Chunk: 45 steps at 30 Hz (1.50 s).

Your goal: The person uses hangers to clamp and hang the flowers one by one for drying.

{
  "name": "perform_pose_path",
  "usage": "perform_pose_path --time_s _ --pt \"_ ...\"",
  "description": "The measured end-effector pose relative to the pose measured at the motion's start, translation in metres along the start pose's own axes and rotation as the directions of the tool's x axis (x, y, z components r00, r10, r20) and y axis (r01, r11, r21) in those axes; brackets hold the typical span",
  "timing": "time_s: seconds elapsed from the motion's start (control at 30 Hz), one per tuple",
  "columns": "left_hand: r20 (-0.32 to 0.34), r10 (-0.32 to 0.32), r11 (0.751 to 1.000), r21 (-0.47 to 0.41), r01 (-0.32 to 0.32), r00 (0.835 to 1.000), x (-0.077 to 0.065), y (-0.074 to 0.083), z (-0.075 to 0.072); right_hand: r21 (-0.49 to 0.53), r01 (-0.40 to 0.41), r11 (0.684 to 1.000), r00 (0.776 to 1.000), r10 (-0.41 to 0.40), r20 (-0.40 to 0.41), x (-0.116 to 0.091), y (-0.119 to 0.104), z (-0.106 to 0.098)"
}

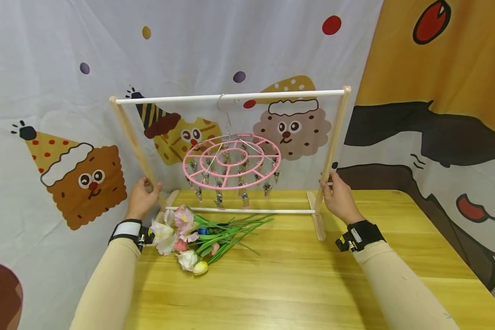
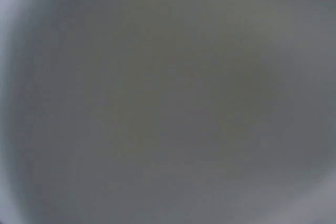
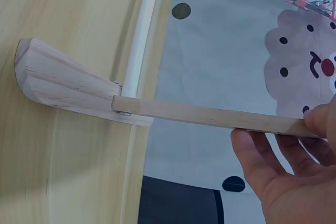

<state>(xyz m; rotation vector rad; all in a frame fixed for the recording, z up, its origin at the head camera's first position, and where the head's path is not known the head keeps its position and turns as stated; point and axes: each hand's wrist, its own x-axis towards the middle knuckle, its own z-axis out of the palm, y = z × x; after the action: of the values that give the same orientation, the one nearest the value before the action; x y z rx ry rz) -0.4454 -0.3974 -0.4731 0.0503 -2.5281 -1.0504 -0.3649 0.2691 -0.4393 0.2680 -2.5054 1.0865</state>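
Observation:
A wooden garment rack (image 1: pixel 334 133) with white crossbars stands at the back of the table. From its top bar hangs a round pink clip hanger (image 1: pixel 227 175) with several metal clips below it. My left hand (image 1: pixel 143 198) grips the rack's left post. The right post is pinched between thumb and fingers of my right hand (image 1: pixel 339 195); the right wrist view shows this post (image 3: pixel 210 115) running down to a wooden foot (image 3: pixel 68 80). Artificial flowers (image 1: pixel 185 236) with green stems lie by the rack's left foot. The left wrist view is a grey blur.
The yellow wood-grain table (image 1: pixel 272 284) reaches to a cloth backdrop (image 1: pixel 214 46) printed with cartoon biscuits. The flower stems point right, in front of the rack's lower white bar (image 1: pixel 272 211). An orange, white and black printed cloth (image 1: pixel 458 91) hangs at the right.

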Motion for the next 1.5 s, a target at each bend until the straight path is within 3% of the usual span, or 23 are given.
perform_pose_path --time_s 0.13,0.27,0.43,0.6,0.67,0.83,0.97,1.03,1.17,1.2,1.27,1.33,1.4,1.5 --pt "-0.021 0.06 0.997 0.039 -0.059 0.998 0.008 -0.02 0.006 -0.031 0.006 0.999 1.0 -0.006 -0.017 -0.002 0.004 -0.002" --pt "-0.024 0.101 0.99 0.102 -0.098 0.995 0.011 -0.022 0.009 -0.043 0.012 0.999 0.999 -0.013 -0.035 -0.005 0.008 -0.009" --pt "-0.034 0.115 0.984 0.138 -0.109 0.993 0.006 -0.008 0.011 -0.048 0.007 0.999 0.999 -0.009 -0.038 -0.008 0.014 -0.019" --pt "-0.023 0.105 0.991 0.088 -0.102 0.994 -0.008 0.017 0.008 -0.056 -0.014 0.998 0.999 0.012 -0.03 -0.014 0.021 -0.027" --pt "-0.023 0.111 0.99 0.084 -0.109 0.994 -0.008 0.017 0.011 -0.055 -0.016 0.998 0.999 0.015 -0.03 -0.017 0.023 -0.03" --pt "-0.052 0.178 0.974 0.15 -0.168 0.983 0.007 -0.015 0.031 -0.049 0.003 0.999 0.999 -0.005 -0.045 -0.021 0.03 -0.038" --pt "-0.066 0.23 0.963 0.16 -0.217 0.971 0.012 -0.025 0.042 -0.059 0.027 0.998 0.997 -0.031 -0.074 -0.023 0.033 -0.045" --pt "-0.067 0.223 0.966 0.149 -0.211 0.973 0.004 -0.011 0.04 -0.065 0.029 0.997 0.996 -0.035 -0.08 -0.024 0.034 -0.048" --pt "-0.004 0.146 0.98 0.136 -0.144 0.989 -0.035 0.06 0.019 -0.062 0.01 0.998 0.997 -0.015 -0.073 -0.026 0.037 -0.055" --pt "-0.01 0.169 0.978 0.123 -0.167 0.986 -0.037 0.06 0.02 -0.062 0.006 0.998 0.997 -0.011 -0.072 -0.027 0.038 -0.056" --pt "-0.024 0.21 0.97 0.129 -0.205 0.977 -0.028 0.042 0.03 -0.06 -0.002 0.998 0.997 -0.002 -0.073 -0.029 0.04 -0.059" --pt "-0.082 0.26 0.959 0.141 -0.247 0.962 -0.016 0.018 0.046 -0.06 -0.009 0.998 0.997 0.004 -0.074 -0.03 0.044 -0.061" --pt "-0.11 0.298 0.949 0.139 -0.282 0.948 -0.013 0.011 0.052 -0.066 -0.017 0.998 0.997 0.011 -0.08 -0.032 0.047 -0.064" --pt "-0.095 0.264 0.959 0.131 -0.251 0.96 -0.05 0.072 0.036 -0.08 -0.029 0.996 0.996 0.021 -0.089 -0.036 0.053 -0.068"
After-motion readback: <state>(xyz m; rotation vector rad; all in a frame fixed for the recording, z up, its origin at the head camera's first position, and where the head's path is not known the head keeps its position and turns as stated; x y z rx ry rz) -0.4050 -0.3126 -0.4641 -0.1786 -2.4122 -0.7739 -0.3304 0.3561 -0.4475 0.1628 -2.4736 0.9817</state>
